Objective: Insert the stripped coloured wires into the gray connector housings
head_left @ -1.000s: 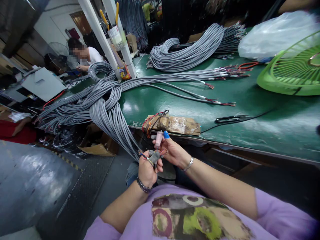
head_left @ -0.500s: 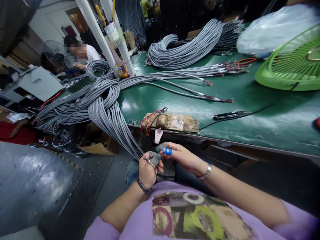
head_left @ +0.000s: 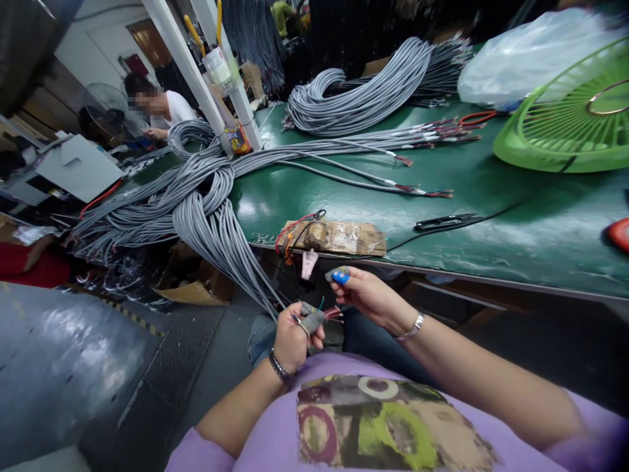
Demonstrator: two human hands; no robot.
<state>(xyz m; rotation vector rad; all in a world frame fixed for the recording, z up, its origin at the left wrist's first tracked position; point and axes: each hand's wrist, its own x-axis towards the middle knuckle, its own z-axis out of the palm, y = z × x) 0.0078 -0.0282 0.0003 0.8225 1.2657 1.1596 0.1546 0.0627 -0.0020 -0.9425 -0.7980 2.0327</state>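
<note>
My left hand (head_left: 293, 335) is closed around the end of a grey cable, its thumb in a grey finger cover. Thin red and dark stripped wires (head_left: 334, 313) stick out past the thumb, and one teal strand points up. Just up and right of them, apart from the wires, my right hand (head_left: 371, 295) holds its fingertips pinched together. Grey covers and a blue band (head_left: 340, 277) wrap its fingers; whatever is in the pinch cannot be made out. A bundle of grey cables (head_left: 221, 242) hangs over the bench edge toward my left hand.
On the green bench (head_left: 314, 196) lie a wooden block (head_left: 351, 237) with wires, black snips (head_left: 445, 221) and a cable coil (head_left: 363, 98). A green fan (head_left: 565, 124) stands at right. A cardboard box (head_left: 191, 282) sits below. Another person (head_left: 171, 108) works at the far left.
My right hand has moved away from my left, up and to the right, leaving the red wires in view. My left hand keeps its grip, shifted slightly.
</note>
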